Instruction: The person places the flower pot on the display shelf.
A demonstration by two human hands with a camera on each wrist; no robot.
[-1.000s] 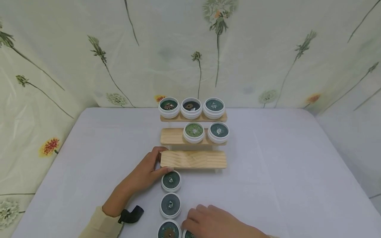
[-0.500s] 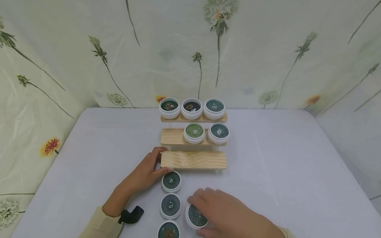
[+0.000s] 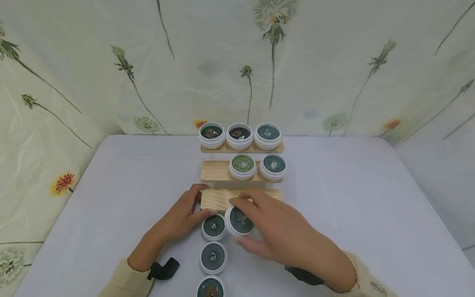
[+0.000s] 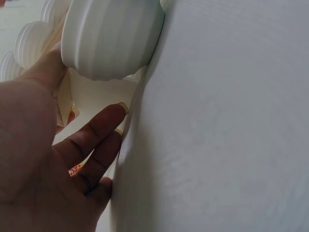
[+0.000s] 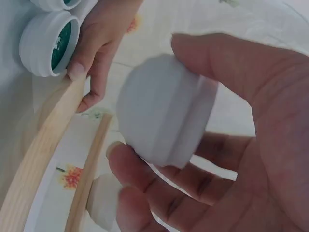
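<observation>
In the head view, my right hand (image 3: 285, 231) grips a white ribbed jar (image 3: 239, 220) with a dark green top, tilted and raised by the front of the lowest wooden step (image 3: 216, 199). The right wrist view shows thumb and fingers round the jar's side (image 5: 161, 108). My left hand (image 3: 182, 212) holds the left end of that step, thumb at its front edge and index finger behind. Close by the left thumb stands a similar jar (image 3: 213, 226), whose white wall (image 4: 111, 38) fills the top of the left wrist view.
Two more jars, one grey-topped (image 3: 213, 256) and one with a brown piece (image 3: 210, 288), line up toward me. The middle step (image 3: 214, 170) bears two jars at its centre and right. Three jars stand on the top step (image 3: 241, 149). A floral sheet (image 3: 208, 66) hangs behind.
My right hand has taken hold of a jar near the front edge of the view and carried it forward to the lowest step. The left hand has stayed in place.
</observation>
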